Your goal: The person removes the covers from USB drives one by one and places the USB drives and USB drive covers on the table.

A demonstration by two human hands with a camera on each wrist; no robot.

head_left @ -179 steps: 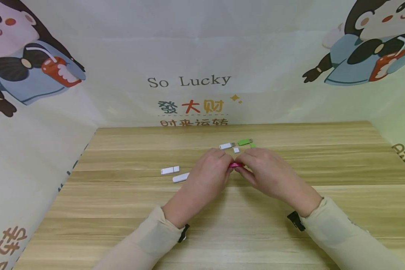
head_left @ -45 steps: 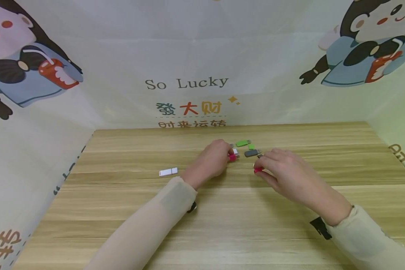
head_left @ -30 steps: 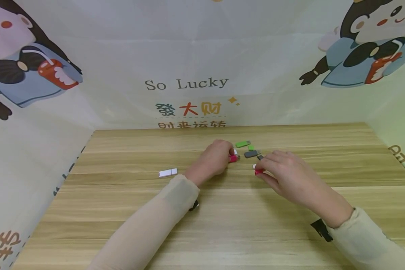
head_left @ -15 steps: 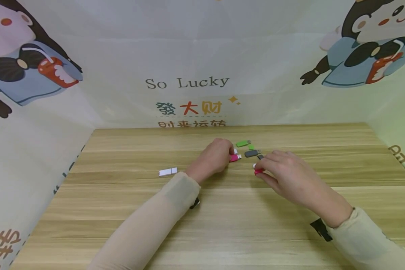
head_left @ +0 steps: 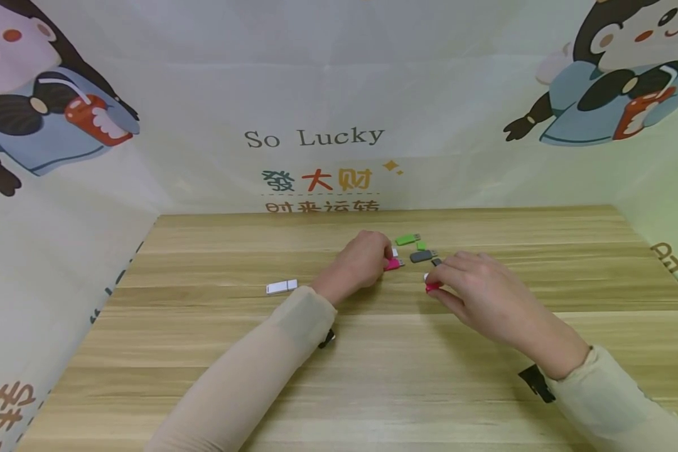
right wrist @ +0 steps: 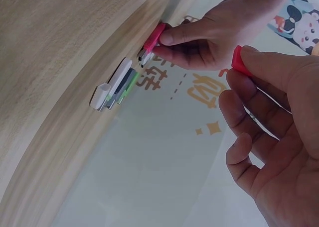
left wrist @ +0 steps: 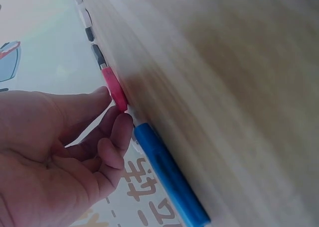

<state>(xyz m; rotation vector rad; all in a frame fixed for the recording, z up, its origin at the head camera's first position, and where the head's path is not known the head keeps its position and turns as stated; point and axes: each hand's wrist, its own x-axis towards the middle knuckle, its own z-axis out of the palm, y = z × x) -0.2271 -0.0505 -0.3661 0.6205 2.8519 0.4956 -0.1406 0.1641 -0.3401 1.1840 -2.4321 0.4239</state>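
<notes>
My left hand [head_left: 360,258] pinches a pink USB stick [head_left: 393,265] between thumb and fingers, low at the tabletop, its metal plug pointing right. In the left wrist view that stick [left wrist: 115,89] lies along the wood under the fingertips. My right hand [head_left: 480,295] is raised a little to the right and pinches a small pink cap [right wrist: 239,61] between thumb and forefinger. Just past the left fingertips is a white cap [head_left: 395,252]. A dark grey USB stick [head_left: 420,256] with its plug bare lies between the hands, its dark cap [head_left: 436,262] beside it.
A green USB stick [head_left: 407,240] and green cap [head_left: 421,246] lie farther back. A capped white USB stick [head_left: 281,287] lies at left. A blue stick [left wrist: 172,174] shows in the left wrist view. A white one [right wrist: 118,76] appears near the right hand.
Six seconds ago both hands held the pink piece together. Since then they have parted, with stick in the left and cap in the right. Over the last second the hands have barely moved.
</notes>
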